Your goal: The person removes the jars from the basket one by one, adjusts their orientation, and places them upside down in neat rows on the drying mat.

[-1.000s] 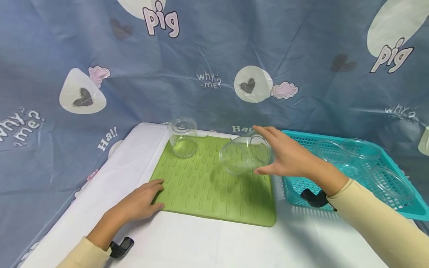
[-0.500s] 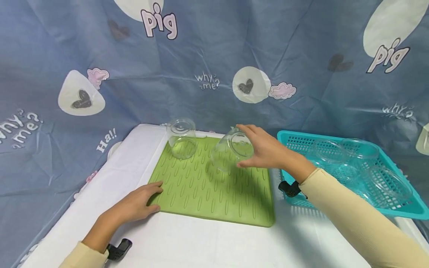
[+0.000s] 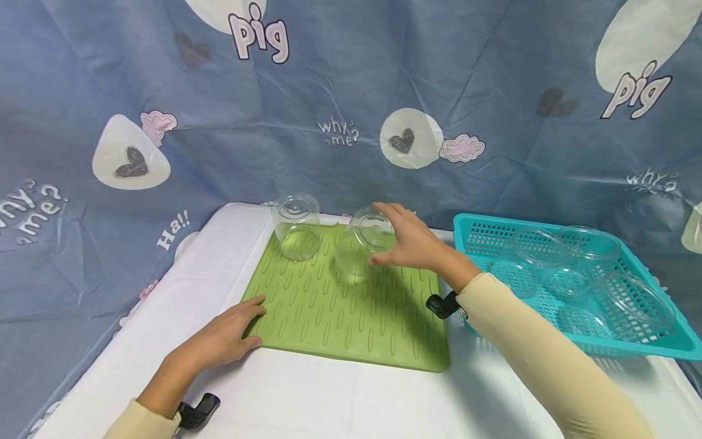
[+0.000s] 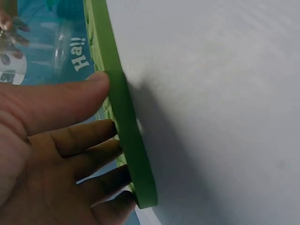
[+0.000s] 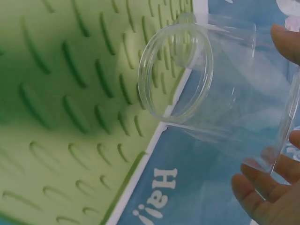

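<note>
My right hand [image 3: 412, 242] grips a clear plastic cup [image 3: 356, 251] near its base. The cup is tilted, mouth down, over the back of a green ridged mat [image 3: 340, 326]. In the right wrist view its rim faces the mat, apparently above it, and fingers and thumb [image 5: 287, 44] hold opposite sides of the base. A second clear cup [image 3: 298, 227] stands upside down at the mat's back left corner. At the mat's left edge rests my left hand [image 3: 222, 336]; in the left wrist view its fingertips and thumb [image 4: 70, 101] touch the edge, holding no cup.
A teal plastic basket [image 3: 614, 349] stands to the right of the mat, with several clear cups [image 3: 589, 244] in it. White cloth [image 3: 318, 396] covers the table. Behind hangs a blue printed curtain [image 3: 307, 79].
My right hand has carried the cup leftward over the mat, towards the standing cup, turning its mouth further downward. My left hand has stayed at the mat's edge.
</note>
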Available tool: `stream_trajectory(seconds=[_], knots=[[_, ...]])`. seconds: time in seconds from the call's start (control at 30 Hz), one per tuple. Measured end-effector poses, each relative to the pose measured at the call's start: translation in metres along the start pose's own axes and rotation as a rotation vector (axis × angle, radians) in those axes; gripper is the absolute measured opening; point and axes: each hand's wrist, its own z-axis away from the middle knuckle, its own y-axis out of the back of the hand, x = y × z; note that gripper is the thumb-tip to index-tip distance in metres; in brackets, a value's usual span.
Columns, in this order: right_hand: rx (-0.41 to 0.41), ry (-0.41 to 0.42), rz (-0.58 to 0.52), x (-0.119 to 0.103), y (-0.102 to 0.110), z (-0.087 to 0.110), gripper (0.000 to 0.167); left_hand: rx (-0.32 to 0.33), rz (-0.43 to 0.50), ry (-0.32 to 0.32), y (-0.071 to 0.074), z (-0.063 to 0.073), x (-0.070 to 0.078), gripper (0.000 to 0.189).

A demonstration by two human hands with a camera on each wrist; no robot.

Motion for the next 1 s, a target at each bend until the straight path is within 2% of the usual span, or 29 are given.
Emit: stream_trajectory(seconds=[0.13,0.37,0.57,0.67,1.0], knots=[[0.005,-0.035,-0.043,-0.002,-0.008,-0.015,0.105,-0.006,-0.015,0.015,0.003,0.001,-0.001,0.052],[0.03,-0.096,-0.145,-0.001,-0.028,-0.031,0.106,-0.009,0.021,0.002,0.005,0.002,-0.001,0.051],[0.069,-0.145,-0.17,0.002,-0.039,-0.033,0.104,-0.007,0.035,0.002,0.001,0.001,-0.002,0.05],[0.078,-0.133,-0.157,0.005,-0.04,-0.032,0.103,-0.008,0.035,0.012,0.001,0.001,-0.002,0.051],[0.041,-0.14,-0.178,0.009,-0.035,-0.031,0.1,-0.021,0.047,0.021,0.001,0.0,-0.001,0.052]])
